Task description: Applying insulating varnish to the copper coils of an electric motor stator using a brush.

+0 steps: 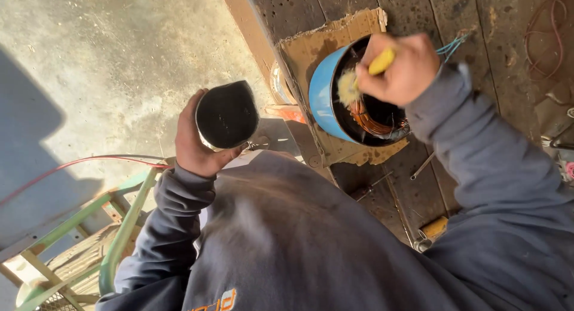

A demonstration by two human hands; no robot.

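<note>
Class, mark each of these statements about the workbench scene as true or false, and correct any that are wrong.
1. The right hand holds a yellow-handled brush over the blue motor housing. True.
2. The left hand is empty. False: it holds a dark round can.
3. The motor housing rests on a piece of cardboard. True.
4. Copper windings show inside the housing. True.
5. The housing stands on the concrete floor. False: it sits on the wooden bench.
</note>
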